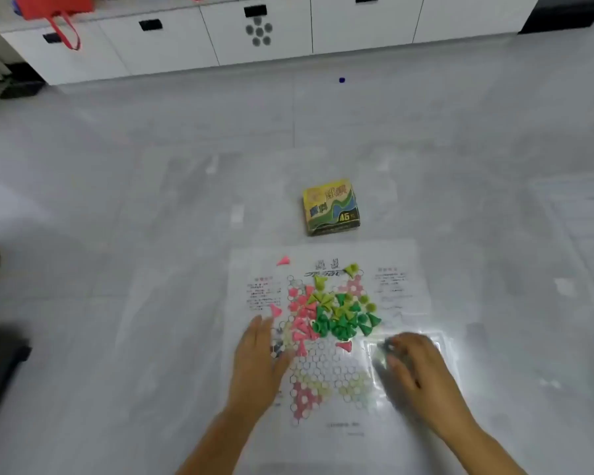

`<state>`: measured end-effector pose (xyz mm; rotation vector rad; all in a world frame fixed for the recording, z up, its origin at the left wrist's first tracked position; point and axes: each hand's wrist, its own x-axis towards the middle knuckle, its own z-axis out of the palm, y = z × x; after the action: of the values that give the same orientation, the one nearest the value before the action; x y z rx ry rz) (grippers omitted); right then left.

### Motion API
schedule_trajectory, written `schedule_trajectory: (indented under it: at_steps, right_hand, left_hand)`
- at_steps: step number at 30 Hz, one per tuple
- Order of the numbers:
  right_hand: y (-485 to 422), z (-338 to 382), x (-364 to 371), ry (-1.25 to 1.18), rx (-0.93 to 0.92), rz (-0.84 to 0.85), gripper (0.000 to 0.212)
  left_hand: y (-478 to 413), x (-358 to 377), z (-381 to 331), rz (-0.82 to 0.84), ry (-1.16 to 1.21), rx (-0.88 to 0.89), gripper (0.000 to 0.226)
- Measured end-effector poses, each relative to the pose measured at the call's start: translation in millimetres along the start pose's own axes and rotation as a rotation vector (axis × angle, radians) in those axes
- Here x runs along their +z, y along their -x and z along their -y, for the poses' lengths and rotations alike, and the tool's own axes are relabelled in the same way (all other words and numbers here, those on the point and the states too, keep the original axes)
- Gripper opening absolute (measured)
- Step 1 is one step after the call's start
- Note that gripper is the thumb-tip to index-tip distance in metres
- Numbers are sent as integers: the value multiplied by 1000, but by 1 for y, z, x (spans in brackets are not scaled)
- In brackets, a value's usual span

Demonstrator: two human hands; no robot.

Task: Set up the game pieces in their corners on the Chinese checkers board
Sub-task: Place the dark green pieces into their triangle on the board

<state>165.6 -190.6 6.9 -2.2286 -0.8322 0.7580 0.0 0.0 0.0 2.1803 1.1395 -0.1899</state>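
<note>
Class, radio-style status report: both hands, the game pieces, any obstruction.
Left hand flat on white paper checkers board, open. Right hand on clear plastic tray, grip blurred. Pink, yellow, green plastic cone pieces heaped mid-board, unsorted. Tray overlaps board's right side.

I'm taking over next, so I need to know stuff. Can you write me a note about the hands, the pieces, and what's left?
Left hand lies flat, fingers straight, on the left side of the paper board.
Right hand is on a clear plastic tray at the board's right; blur hides whether it grips.
Pink pieces, yellow-green pieces and dark green pieces lie tipped in a mixed heap on the board, some pink strays around.
The game box sits beyond the board.
Done: pieces are out. Left: sort every colour into its corner.
</note>
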Motion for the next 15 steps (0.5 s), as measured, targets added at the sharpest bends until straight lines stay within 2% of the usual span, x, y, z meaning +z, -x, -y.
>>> schedule_trajectory:
  at_steps: [2,5,8,12,15]
  right_hand:
    - [-30,-5,7,59,-107,-87,52]
    - [-84,-3,7,107,-199,-152,49]
    - [-124,-9,16,176,-300,-239,48]
    - [-150,-10,29,264,-371,-218,43]
    - [-148,-11,31,240,-417,-184,35]
  left_hand:
    - [-36,6,4,-136,-13,91,61]
    - [-94,0,-3,-237,-9,193,60]
    - [-127,5,-5,-233,19,303,62]
    - [-129,13,-11,-214,78,388,51]
    - [-118,25,-14,-171,102,520,45]
